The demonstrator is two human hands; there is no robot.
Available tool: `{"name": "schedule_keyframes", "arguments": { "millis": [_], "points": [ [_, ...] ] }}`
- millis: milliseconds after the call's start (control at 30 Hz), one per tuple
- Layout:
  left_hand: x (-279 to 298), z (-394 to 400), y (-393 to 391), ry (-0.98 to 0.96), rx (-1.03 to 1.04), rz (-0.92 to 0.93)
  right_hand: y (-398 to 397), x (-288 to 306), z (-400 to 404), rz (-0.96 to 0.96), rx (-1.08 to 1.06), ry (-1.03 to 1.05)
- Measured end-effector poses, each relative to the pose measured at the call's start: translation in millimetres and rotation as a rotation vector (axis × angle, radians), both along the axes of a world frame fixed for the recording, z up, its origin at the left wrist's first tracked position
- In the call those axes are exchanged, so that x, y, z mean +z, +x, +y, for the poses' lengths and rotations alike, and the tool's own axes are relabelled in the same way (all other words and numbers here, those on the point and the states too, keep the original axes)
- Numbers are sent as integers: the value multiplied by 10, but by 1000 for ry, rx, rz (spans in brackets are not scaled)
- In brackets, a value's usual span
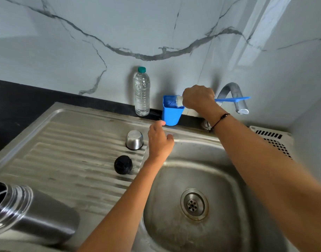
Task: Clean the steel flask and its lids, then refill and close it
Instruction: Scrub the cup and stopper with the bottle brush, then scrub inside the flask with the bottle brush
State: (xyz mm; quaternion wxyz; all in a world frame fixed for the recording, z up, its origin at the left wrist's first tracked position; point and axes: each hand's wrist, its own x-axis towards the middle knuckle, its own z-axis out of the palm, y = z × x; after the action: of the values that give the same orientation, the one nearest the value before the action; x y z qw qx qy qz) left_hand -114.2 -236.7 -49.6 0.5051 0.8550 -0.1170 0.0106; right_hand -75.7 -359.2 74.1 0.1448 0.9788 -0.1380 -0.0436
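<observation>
The open steel flask lies on its side on the drainboard at the lower left, mouth toward the left edge. Its steel cup lid stands upside down on the drainboard, and the black inner stopper lies just in front of it. My right hand grips a blue bottle brush, whose white bristles are at the rim of a blue cup. My left hand hovers with relaxed fingers just below the blue cup, one fingertip near its base.
A clear water bottle with a green cap stands by the wall left of the blue cup. The tap arches over the sink basin with its drain. A white plastic basket sits at the right.
</observation>
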Motion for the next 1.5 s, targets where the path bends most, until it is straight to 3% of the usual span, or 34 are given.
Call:
{"name": "schedule_keyframes", "arguments": {
  "millis": [233, 400, 533, 667, 767, 867, 1067, 1300, 1433, 1500],
  "points": [
    [-42, -17, -46, 3, -14, 19, -115, -19, 18, -57, -29, 63],
    [-60, 29, -112, -3, -2, 9, -469, -121, 11, -155, -138, 299],
    [-28, 94, -242, -7, -12, 25, -907, -533, 18, -319, -240, 750],
    [-16, 231, -457, -33, 39, 28, -1490, -1068, 279, -551, -260, 1352],
    [-87, 426, -734, -72, 83, -8, -1902, -1357, 510, -536, -312, 1729],
    [-205, 638, -1028, -174, 138, -91, -2149, -1558, 618, -456, -336, 1929],
    [-329, 1108, -1545, -308, 385, -254, -2289, -1684, 696, -276, -191, 2030],
    [-259, 1594, -1856, -295, 693, -491, -2275, -1698, 1049, -34, 28, 2001],
    [-188, 1942, -1855, -332, 954, -422, -2265, -1699, 1174, -6, 60, 2009],
    [-136, 2061, -1830, -399, 984, -333, -2267, -1706, 1192, 9, 66, 2006]
  ]
}}
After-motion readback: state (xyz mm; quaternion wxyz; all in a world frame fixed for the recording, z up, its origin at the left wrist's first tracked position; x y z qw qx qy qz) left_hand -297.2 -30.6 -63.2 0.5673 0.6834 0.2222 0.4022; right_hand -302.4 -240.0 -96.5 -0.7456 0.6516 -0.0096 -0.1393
